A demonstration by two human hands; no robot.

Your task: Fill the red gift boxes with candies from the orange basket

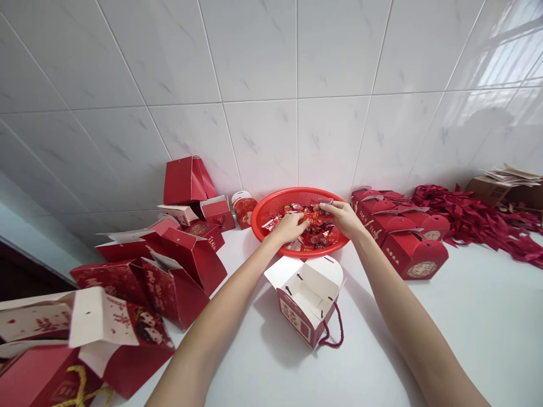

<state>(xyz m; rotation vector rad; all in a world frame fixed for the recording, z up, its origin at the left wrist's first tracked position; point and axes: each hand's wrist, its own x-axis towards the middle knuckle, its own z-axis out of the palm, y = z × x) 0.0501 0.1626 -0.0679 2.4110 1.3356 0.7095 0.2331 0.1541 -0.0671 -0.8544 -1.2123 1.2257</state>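
Observation:
A red plastic basket stands against the wall, with many wrapped candies in red and other shiny wrappers inside it. My left hand reaches over the basket's near left side, its fingers apart and touching the candies. At the basket's right side, my right hand pinches a dark-wrapped candy between thumb and fingers. Between my forearms sits an open gift box, white inside and red outside, its top flaps spread. A dark red cord handle hangs from its right side, and its inside shows only cord ends.
Several red paper boxes crowd the left of the white table. Closed red gift boxes stand in rows to the right of the basket. Beyond them lie a heap of dark red ribbons and a cardboard box. A tiled wall bounds the back.

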